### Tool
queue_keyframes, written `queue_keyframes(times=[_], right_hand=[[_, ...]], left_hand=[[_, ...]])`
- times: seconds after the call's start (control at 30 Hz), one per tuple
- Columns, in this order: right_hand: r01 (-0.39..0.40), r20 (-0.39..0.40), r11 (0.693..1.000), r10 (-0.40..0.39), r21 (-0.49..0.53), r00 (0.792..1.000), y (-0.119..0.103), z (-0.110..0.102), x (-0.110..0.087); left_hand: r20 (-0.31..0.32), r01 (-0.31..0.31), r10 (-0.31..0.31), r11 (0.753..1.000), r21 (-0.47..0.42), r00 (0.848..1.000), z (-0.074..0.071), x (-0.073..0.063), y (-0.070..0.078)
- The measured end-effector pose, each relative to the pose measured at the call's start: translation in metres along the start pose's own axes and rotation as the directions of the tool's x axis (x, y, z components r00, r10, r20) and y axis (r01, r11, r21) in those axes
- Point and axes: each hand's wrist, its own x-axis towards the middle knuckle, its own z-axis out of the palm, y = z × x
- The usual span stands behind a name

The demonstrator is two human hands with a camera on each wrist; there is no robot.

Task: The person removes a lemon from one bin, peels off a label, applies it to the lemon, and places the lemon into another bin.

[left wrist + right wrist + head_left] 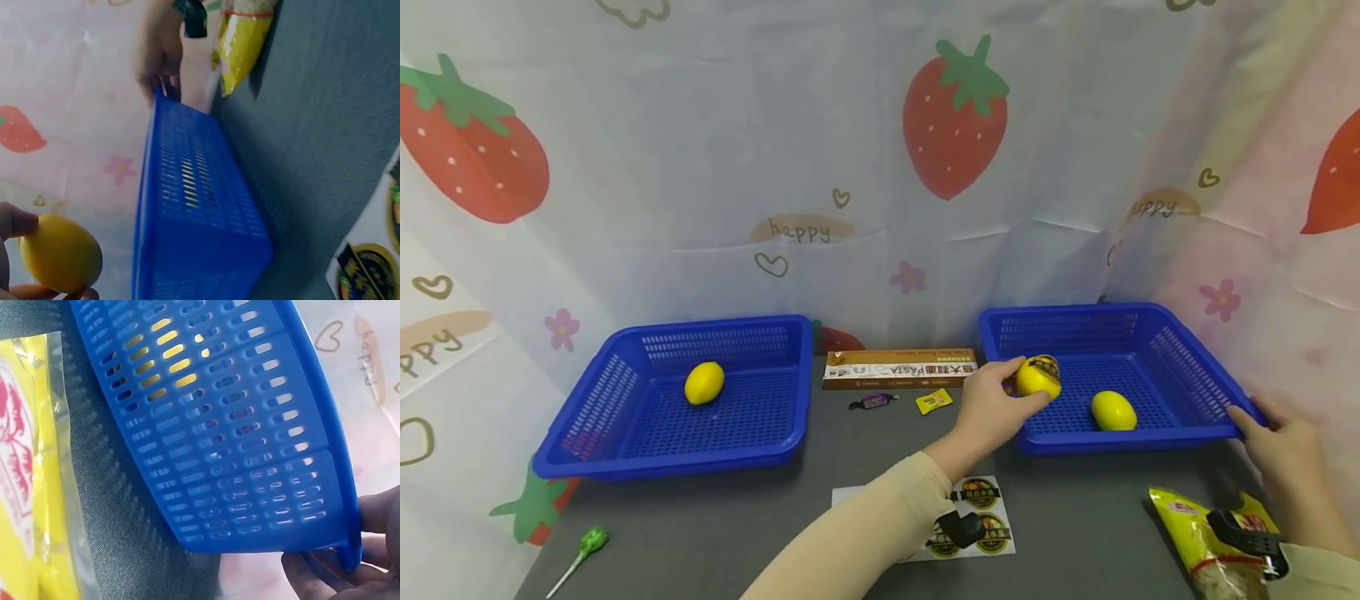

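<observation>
- Your left hand (988, 407) pinches a labelled lemon (1037, 380) above the near left corner of the right-side basket (1127, 439).
- Your right hand (1288, 442) grips that basket's rim at its near right corner.
- A second lemon (1114, 412) lies inside by the front wall, between your hands.
- Your left forearm (857, 537) covers part of the sticker sheet (985, 512) on the desk (722, 517).
- A yellow bag (1187, 525) lies near your right hand.
- Beyond your left forearm lie a purple candy (874, 402), a yellow packet (934, 402) and a pasta box (898, 369).
- The left-side basket (677, 463) holds another lemon (703, 383); a green lollipop (593, 542) lies in front.
</observation>
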Motion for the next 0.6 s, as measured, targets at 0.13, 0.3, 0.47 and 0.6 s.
queue_keyframes(times=[0.13,0.3,0.47,0.6], right_hand=[[0.040,0.006,0.999,-0.041,0.030,0.999,0.003,0.000,0.001],[0.078,0.044,0.996,-0.080,0.047,0.996,0.007,-0.003,0.003],[0.105,0.043,0.994,-0.107,0.039,0.993,0.009,-0.005,0.004],[0.114,0.050,0.992,-0.117,0.062,0.992,0.010,-0.005,0.003]], left_hand=[[0.016,0.053,-0.053,0.998,0.030,0.998,0.018,0.016,0.004],[0.017,0.128,-0.130,0.988,0.085,0.991,0.037,0.033,0.010],[-0.008,0.257,-0.258,0.959,0.123,0.966,0.056,0.045,0.013],[-0.051,0.383,-0.380,0.918,0.104,0.924,0.069,0.050,0.018]])
